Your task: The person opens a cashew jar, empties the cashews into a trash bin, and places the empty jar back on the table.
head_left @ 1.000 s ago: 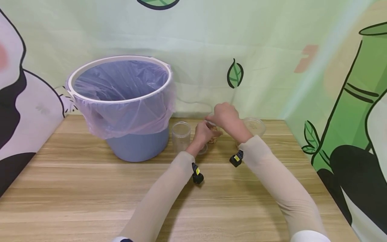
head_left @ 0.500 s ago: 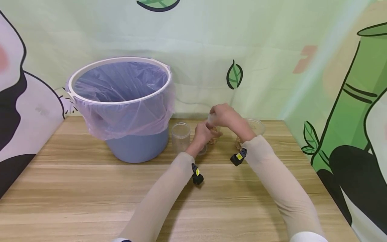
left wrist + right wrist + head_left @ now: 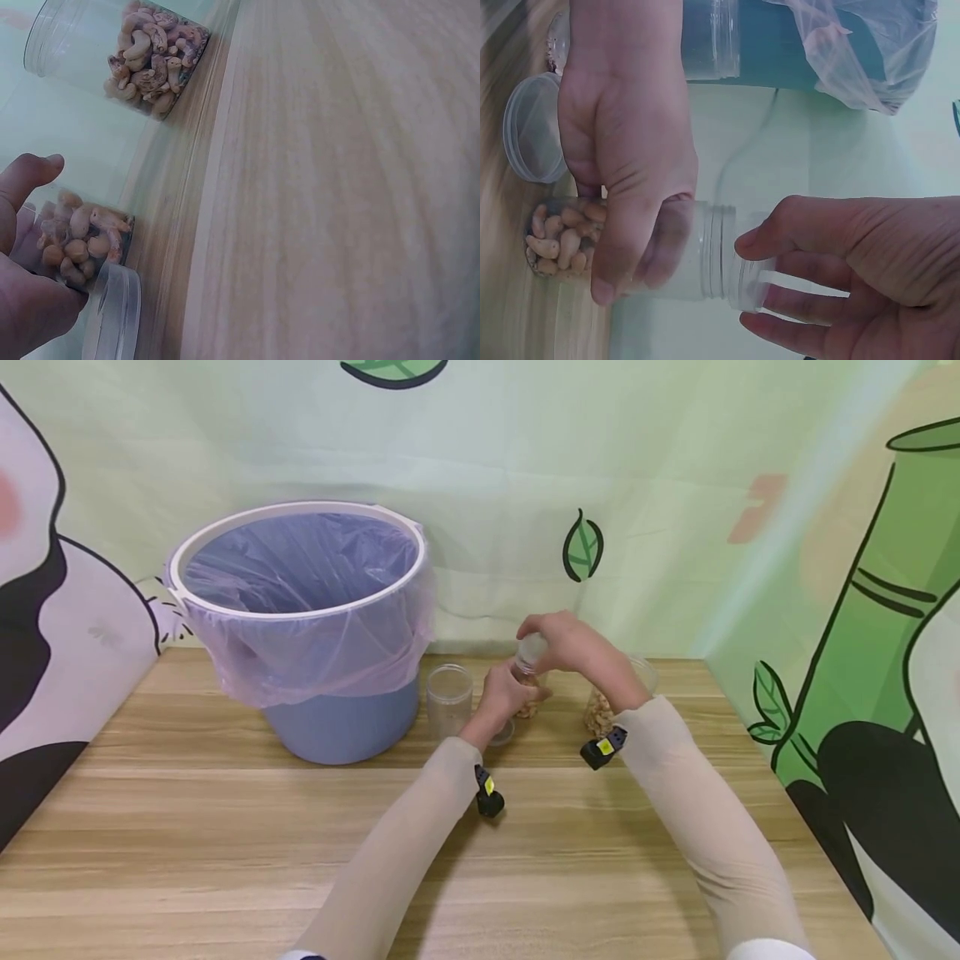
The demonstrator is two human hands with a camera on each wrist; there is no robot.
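- Left hand [image 3: 504, 695] grasps the nut jar [image 3: 564, 247] near the back edge of the desk [image 3: 540, 877].
- Right hand [image 3: 567, 642] pinches a lid [image 3: 532, 649] at its mouth.
- Wide desk stretches in front; bin [image 3: 345, 727] stands left.

From central clear cylindrical plastic cashew jar [image 3: 528, 709]: nine o'clock to round blue plastic bin [image 3: 347, 720], seven to clear round plastic lid [image 3: 502, 732].

A wood-grained desk [image 3: 187, 852] fills the lower frame. Behind it hangs a pale green printed backdrop [image 3: 495, 468], with an outlined leaf [image 3: 582, 547] right of centre, a black-and-white figure [image 3: 97, 610] at the left edge, green bamboo [image 3: 862, 602] at right, and a pale streak [image 3: 813, 506] slanting across the upper right.
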